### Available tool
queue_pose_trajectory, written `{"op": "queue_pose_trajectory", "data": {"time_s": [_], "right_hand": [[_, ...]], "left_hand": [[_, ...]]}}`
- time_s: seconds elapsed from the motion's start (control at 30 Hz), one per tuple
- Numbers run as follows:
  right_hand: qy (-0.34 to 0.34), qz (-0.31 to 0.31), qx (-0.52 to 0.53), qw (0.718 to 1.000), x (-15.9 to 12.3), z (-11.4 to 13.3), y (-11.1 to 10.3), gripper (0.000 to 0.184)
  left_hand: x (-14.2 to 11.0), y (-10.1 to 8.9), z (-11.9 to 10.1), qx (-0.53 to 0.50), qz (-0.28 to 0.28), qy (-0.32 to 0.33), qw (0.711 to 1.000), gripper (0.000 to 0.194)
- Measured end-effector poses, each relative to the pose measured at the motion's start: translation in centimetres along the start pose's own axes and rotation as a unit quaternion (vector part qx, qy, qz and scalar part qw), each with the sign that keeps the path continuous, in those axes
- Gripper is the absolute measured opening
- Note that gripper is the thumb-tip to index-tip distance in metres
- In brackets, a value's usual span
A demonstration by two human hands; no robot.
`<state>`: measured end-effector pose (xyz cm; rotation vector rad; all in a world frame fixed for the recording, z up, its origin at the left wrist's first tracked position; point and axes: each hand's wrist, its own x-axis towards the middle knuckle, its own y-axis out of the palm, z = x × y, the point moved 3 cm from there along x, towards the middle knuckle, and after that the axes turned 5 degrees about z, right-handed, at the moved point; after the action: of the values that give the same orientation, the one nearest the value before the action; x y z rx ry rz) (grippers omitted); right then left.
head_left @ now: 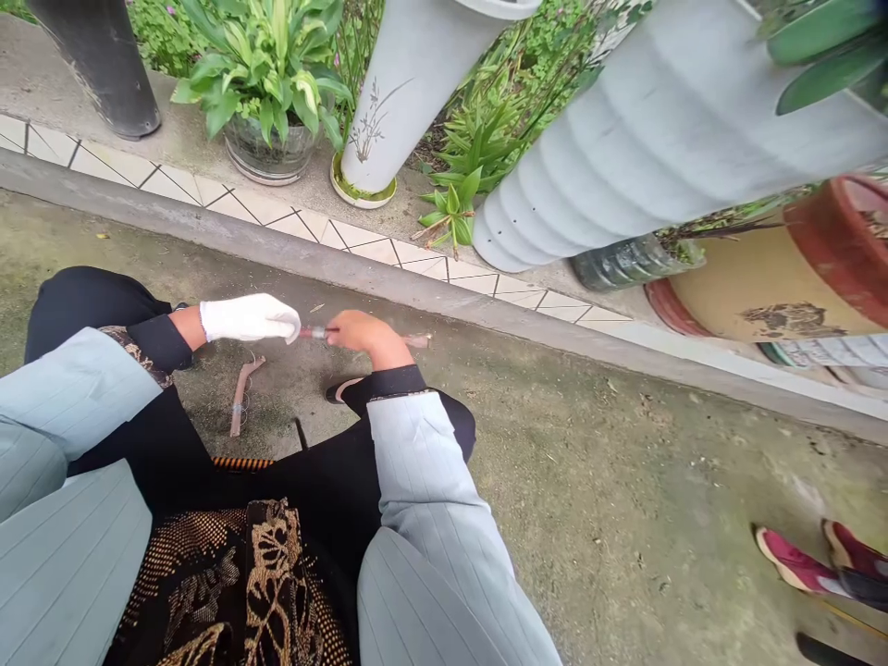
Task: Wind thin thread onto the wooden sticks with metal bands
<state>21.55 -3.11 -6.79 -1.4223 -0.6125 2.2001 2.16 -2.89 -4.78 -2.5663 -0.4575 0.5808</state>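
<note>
Both hands on one thin stick (315, 332): our gloved left hand (250, 318) and bare right hand (361, 331) closed around it, just above the ground. Mid-grip; next needs steady pull.

The left hand (248, 318) and right hand (361, 331) meet over the concrete ground (624, 481), a stick (241, 396) lying below them. Beyond the tiled curb (388, 250) stand plant pots (267, 153).

Soft, even daylight, faint shadows, sharp focus, strong edge distortion.
</note>
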Motion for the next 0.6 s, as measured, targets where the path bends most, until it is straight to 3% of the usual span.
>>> {"op": "queue_pose_trajectory", "data": {"time_s": [0.07,0.1,0.13,0.2,0.3,0.37,0.5,0.6], "right_hand": [[-0.112,0.180,0.050,0.976,-0.9,1.5,1.3,0.006],[-0.178,0.232,0.105,0.951,-1.6,2.1,1.4,0.008],[-0.236,0.225,0.161,0.931,-2.1,2.5,1.1,0.012],[-0.285,0.109,0.267,0.914,-2.8,2.2,-0.1,0.019],[-0.219,-0.098,0.378,0.894,-2.7,0.2,-1.6,0.015],[-0.143,-0.157,0.382,0.899,-2.0,-0.9,-1.6,0.011],[-0.023,-0.172,0.200,0.964,-1.1,-1.1,-1.0,0.014],[0.010,-0.137,0.039,0.990,-1.1,-0.2,-0.8,0.016]], "left_hand": [[0.1,-0.6,0.8,-0.005,-0.057,-0.016,0.998,0.029],[0.2,-0.7,1.2,-0.014,-0.080,-0.018,0.997,0.028],[0.3,-0.7,1.7,-0.024,-0.098,-0.022,0.995,0.029],[0.5,-0.3,2.6,-0.034,-0.118,-0.036,0.992,0.031],[0.8,1.2,3.0,-0.046,-0.050,-0.040,0.997,0.034],[0.8,2.0,2.6,-0.056,0.011,-0.024,0.998,0.035],[0.5,2.0,1.2,-0.026,0.056,0.025,0.998,0.033],[0.3,1.0,1.0,0.023,0.036,0.021,0.999,0.034]]}}
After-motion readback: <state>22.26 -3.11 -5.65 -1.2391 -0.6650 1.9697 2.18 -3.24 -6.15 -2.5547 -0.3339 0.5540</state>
